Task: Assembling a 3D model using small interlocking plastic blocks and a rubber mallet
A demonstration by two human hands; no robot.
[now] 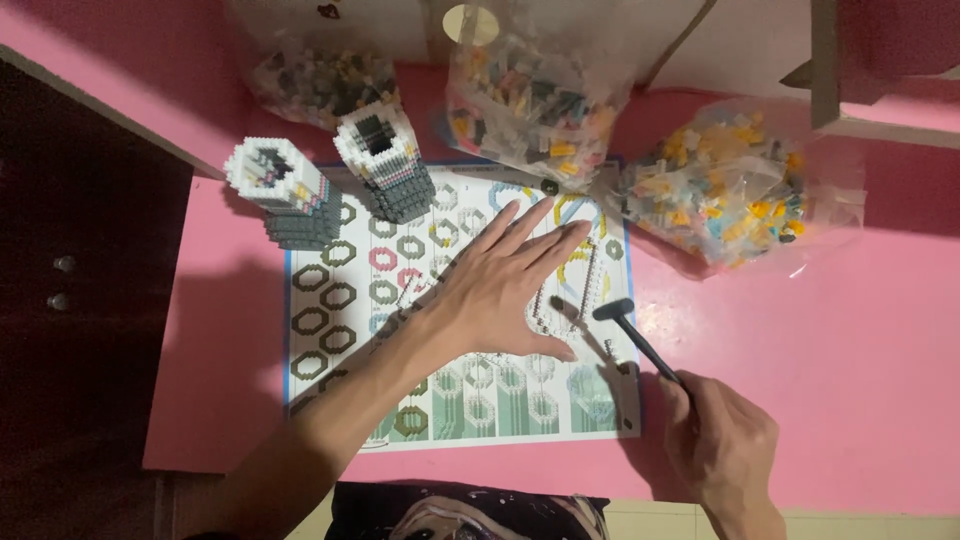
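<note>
Home hobby desk: pink tabletop (850,330), brick bags (735,185).

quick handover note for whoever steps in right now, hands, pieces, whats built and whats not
Left hand: open, flat on the instruction sheet.
Right hand: grips a small black hammer, head raised just above the sheet's right edge.
Built: two hollow brick towers standing at the sheet's top left.
Left: loose bricks remain in three clear bags along the back of the pink table.
</note>
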